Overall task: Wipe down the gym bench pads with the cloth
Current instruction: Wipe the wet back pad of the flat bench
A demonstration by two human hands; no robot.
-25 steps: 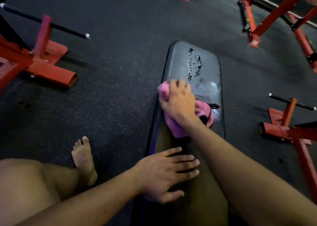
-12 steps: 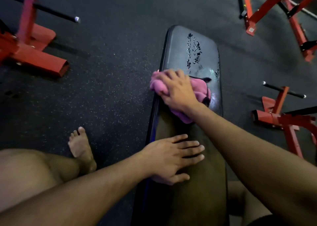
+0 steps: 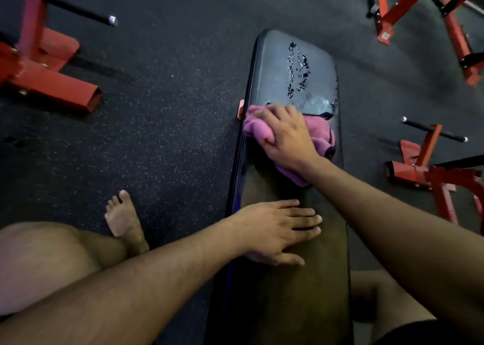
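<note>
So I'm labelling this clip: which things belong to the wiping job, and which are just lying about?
Job:
pink cloth
bench pad, wet patches at the far end
right hand, gripping the cloth
left hand, flat on the pad

Lying about:
red rack base, left
red frame, right
red frame legs, far right

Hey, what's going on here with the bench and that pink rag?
A person is wiping a gym bench clean. Their right hand grips a pink cloth pressed onto the pad about midway along, while the left hand rests flat on the nearer part to brace. Beyond the cloth, the far end is wet, with droplets not yet wiped. One bare foot is on the floor beside the bench.
</note>
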